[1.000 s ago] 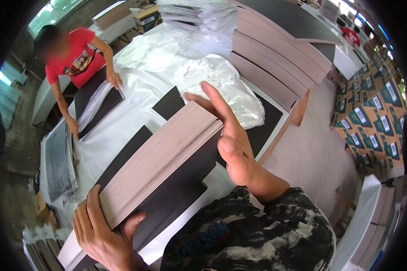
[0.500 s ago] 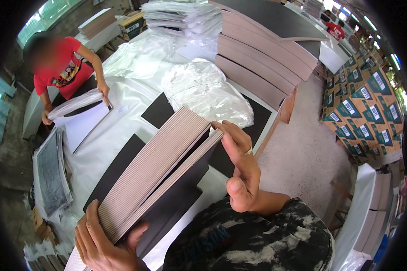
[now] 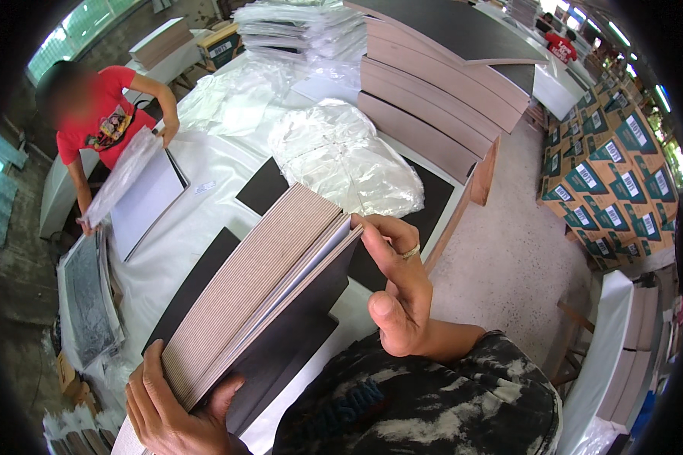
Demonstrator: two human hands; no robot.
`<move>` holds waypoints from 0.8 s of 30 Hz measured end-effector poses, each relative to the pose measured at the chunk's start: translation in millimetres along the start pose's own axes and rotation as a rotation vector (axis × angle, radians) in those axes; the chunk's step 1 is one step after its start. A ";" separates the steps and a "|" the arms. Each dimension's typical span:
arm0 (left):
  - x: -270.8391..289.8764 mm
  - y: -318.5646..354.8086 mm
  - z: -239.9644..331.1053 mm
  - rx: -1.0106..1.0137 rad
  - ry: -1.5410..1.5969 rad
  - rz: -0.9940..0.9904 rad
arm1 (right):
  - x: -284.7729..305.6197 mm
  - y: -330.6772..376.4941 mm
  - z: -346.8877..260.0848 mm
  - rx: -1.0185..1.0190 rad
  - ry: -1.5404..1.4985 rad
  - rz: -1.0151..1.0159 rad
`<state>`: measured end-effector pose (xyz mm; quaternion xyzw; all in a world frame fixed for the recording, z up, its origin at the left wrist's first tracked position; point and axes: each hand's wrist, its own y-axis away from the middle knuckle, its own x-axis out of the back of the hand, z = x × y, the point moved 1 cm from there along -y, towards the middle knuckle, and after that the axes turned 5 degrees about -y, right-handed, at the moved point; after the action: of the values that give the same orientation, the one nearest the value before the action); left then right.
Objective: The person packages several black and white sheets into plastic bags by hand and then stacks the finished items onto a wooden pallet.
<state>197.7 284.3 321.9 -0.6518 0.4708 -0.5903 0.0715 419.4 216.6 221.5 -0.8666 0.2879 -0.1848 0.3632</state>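
Nearest the camera, the left hand [image 3: 171,413] grips the lower end of a thick stack of thin boards [image 3: 262,284], fingers wrapped over its pale ribbed edge and thumb pressed against the dark face below. The stack is held tilted, rising away from the body above the bench [image 3: 197,243], which is covered in white sheeting. The right hand [image 3: 395,292] is at the stack's upper end, its fingertips [image 3: 368,227] curled onto the top corner and lifting the edges so that the boards fan apart, with a light sheet showing between the dark ones; a ring sits on one finger. Under the stack, more dark boards [image 3: 197,284] lie flat on the sheeting. Just beyond lies a crumpled bundle of clear plastic bags [image 3: 341,159], resting partly on another dark board. Farther off, tall piles of the same boards [image 3: 440,98] stand along the bench's right edge, with flat plastic sleeves heaped behind them. To the left, a person in a red shirt [image 3: 99,125] holds a white board [image 3: 148,201] in a clear sleeve. On the floor to the right stand green and brown cartons [image 3: 615,182].
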 end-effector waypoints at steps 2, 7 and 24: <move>-2.8 1.7 -0.6 -0.003 0.004 0.006 | 0.5 -0.1 -2.3 -0.035 -0.031 0.048; -3.1 2.2 -1.7 -0.021 0.001 0.009 | 2.4 2.3 -1.9 0.068 0.011 0.124; -3.5 1.8 -2.3 -0.017 0.003 0.009 | -2.4 -7.9 -1.7 -0.094 -0.054 0.234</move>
<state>195.3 286.7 319.0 -0.6493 0.4790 -0.5869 0.0681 419.6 221.8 228.2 -0.8479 0.3854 -0.1042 0.3489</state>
